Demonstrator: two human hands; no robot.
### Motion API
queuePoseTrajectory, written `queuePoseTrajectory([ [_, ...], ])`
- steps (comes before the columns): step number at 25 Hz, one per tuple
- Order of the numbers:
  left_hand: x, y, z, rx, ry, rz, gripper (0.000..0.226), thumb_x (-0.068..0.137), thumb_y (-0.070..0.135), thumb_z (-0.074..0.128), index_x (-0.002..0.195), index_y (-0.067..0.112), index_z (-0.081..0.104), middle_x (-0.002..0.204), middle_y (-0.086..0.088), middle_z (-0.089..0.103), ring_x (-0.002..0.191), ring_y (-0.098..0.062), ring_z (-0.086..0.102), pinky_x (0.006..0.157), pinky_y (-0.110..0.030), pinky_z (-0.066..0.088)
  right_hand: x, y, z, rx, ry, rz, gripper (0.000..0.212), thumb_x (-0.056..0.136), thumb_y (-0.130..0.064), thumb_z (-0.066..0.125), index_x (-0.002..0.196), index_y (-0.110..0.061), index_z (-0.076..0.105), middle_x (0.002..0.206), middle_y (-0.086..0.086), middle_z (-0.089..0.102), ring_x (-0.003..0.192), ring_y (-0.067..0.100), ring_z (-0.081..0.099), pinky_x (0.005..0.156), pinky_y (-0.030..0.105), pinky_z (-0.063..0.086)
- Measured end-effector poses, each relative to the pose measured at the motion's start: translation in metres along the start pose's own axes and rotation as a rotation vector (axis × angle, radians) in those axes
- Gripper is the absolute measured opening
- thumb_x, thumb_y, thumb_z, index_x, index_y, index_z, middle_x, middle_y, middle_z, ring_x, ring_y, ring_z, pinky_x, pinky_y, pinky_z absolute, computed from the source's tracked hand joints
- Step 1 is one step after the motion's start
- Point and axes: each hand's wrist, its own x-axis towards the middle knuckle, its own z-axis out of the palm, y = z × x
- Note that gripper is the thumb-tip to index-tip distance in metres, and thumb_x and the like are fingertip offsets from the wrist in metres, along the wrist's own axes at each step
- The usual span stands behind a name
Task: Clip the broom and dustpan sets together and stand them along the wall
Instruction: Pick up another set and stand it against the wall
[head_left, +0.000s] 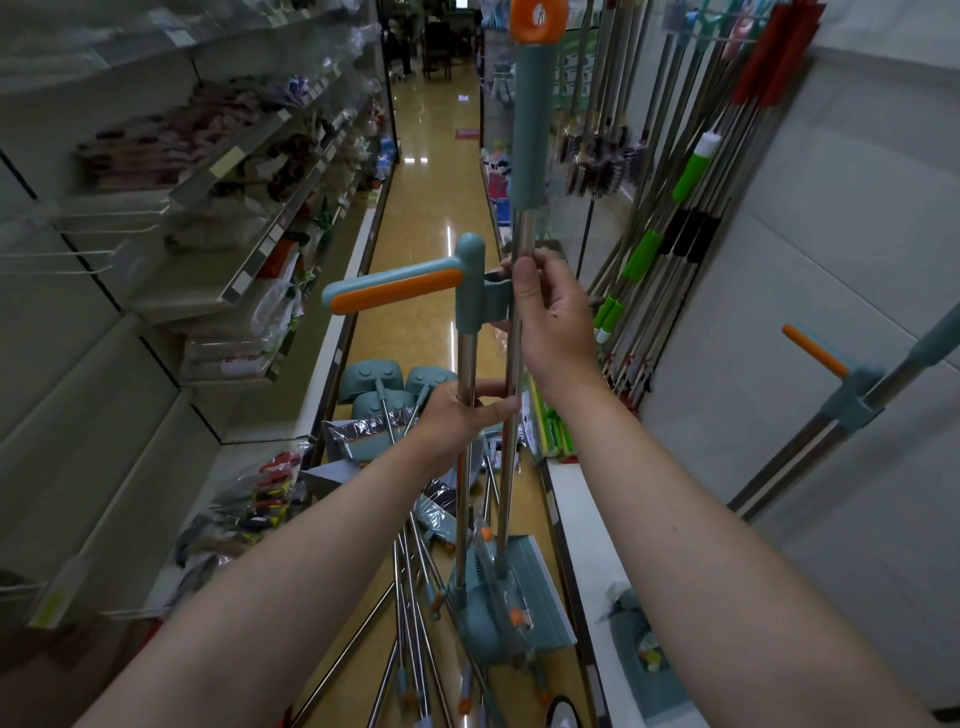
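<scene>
Broom pole (523, 228) is right at the dustpan clip (496, 297), so it's the clipping step. Left hand (462, 415) grips the dustpan pole (466, 358), right hand (553, 317) grips the broom's. I reckon it needs a firm push.

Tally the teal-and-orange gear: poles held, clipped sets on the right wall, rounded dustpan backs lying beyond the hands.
Steel poles held: 2, T-handled dustpan pole in left hand, teal-gripped broom pole in right hand
Clipped sets leaning on white wall: 1
Rounded teal dustpan backs on floor: 3
Total: 6
</scene>
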Motion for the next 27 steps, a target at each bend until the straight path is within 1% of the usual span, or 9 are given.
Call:
queuePoseTrajectory([
  [4, -0.004, 0.0, 0.004, 0.011, 0.003, 0.0, 0.024, 0.085, 0.012, 0.074, 0.11, 0.015, 0.074, 0.107, 0.0, 0.076, 0.102, -0.01, 0.07, 0.1, -0.036, 0.048, 0.008, -0.012, 0.006, 0.012, 0.017, -0.004, 0.02, 0.104, -0.034, 0.046, 0.104, -0.02, 0.061, 0.085, -0.017, 0.07, 0.089, -0.001, 0.066, 0.084, 0.026, 0.053],
  [8, -0.002, 0.004, 0.002, 0.071, 0.001, 0.006, 0.018, 0.088, 0.017, 0.073, 0.105, 0.012, 0.075, 0.101, -0.009, 0.076, 0.097, -0.012, 0.072, 0.097, -0.039, 0.048, 0.007, -0.008, 0.007, 0.096, 0.005, 0.016, 0.018, 0.106, -0.031, 0.044, 0.105, -0.02, 0.058, 0.086, -0.015, 0.071, 0.086, -0.003, 0.066, 0.075, 0.018, 0.052],
  [11, -0.002, 0.002, 0.002, 0.063, -0.039, 0.002, 0.021, 0.088, 0.016, 0.073, 0.106, 0.006, 0.073, 0.104, -0.01, 0.075, 0.104, -0.02, 0.07, 0.099, -0.04, 0.048, 0.005, -0.003, 0.002, 0.239, -0.185, 0.08, 0.008, 0.101, -0.026, 0.055, 0.108, -0.022, 0.053, 0.102, 0.012, 0.072, 0.091, 0.024, 0.073, 0.076, 0.043, 0.062],
  [12, -0.002, 0.001, 0.003, 0.051, -0.056, -0.004, 0.022, 0.088, 0.016, 0.073, 0.106, 0.004, 0.073, 0.105, -0.011, 0.075, 0.105, -0.021, 0.069, 0.099, -0.039, 0.049, 0.006, -0.003, -0.002, 0.263, -0.278, 0.115, 0.016, 0.097, -0.022, 0.062, 0.111, -0.02, 0.054, 0.105, 0.019, 0.071, 0.092, 0.033, 0.074, 0.08, 0.048, 0.061],
  [16, -0.002, 0.003, 0.007, 0.06, -0.052, -0.025, 0.018, 0.084, 0.01, 0.076, 0.1, 0.002, 0.072, 0.093, -0.006, 0.074, 0.092, -0.012, 0.07, 0.085, -0.028, 0.051, 0.007, -0.004, -0.008, 0.279, -0.5, 0.234, 0.022, 0.087, -0.006, 0.072, 0.107, -0.012, 0.064, 0.09, 0.01, 0.074, 0.089, 0.031, 0.073, 0.086, 0.047, 0.059],
  [18, 0.0, 0.004, 0.008, 0.065, -0.026, -0.035, 0.023, 0.08, 0.014, 0.08, 0.098, 0.003, 0.072, 0.094, -0.01, 0.074, 0.096, -0.02, 0.071, 0.093, -0.04, 0.052, 0.004, -0.003, 0.0, 0.268, -0.406, 0.238, 0.03, 0.083, 0.0, 0.076, 0.106, -0.012, 0.061, 0.08, 0.003, 0.07, 0.079, 0.026, 0.071, 0.083, 0.05, 0.059],
  [22, -0.002, 0.004, 0.012, 0.078, 0.011, -0.008, 0.026, 0.075, 0.019, 0.081, 0.091, 0.001, 0.069, 0.094, -0.024, 0.07, 0.097, -0.039, 0.068, 0.098, -0.054, 0.051, -0.004, -0.006, 0.016, 0.216, -0.184, 0.157, 0.038, 0.077, 0.005, 0.074, 0.106, -0.003, 0.051, 0.081, 0.016, 0.063, 0.069, 0.029, 0.065, 0.065, 0.042, 0.06],
  [25, -0.002, 0.006, 0.016, 0.078, 0.041, 0.017, 0.014, 0.083, 0.006, 0.073, 0.072, 0.006, 0.065, 0.064, -0.009, 0.064, 0.063, -0.013, 0.062, 0.067, -0.03, 0.052, -0.005, -0.008, 0.019, 0.219, -0.104, 0.173, 0.037, 0.078, 0.004, 0.07, 0.108, -0.003, 0.049, 0.077, 0.013, 0.06, 0.064, 0.025, 0.06, 0.06, 0.04, 0.056],
  [27, -0.002, 0.007, 0.021, 0.061, 0.073, -0.002, 0.033, 0.086, -0.002, 0.068, 0.06, 0.015, 0.056, 0.047, 0.012, 0.053, 0.046, 0.0, 0.048, 0.052, -0.015, 0.04, -0.005, -0.008, 0.019, 0.214, -0.087, 0.175, 0.039, 0.077, -0.001, 0.069, 0.112, -0.002, 0.05, 0.077, 0.011, 0.059, 0.064, 0.023, 0.058, 0.059, 0.038, 0.054],
])
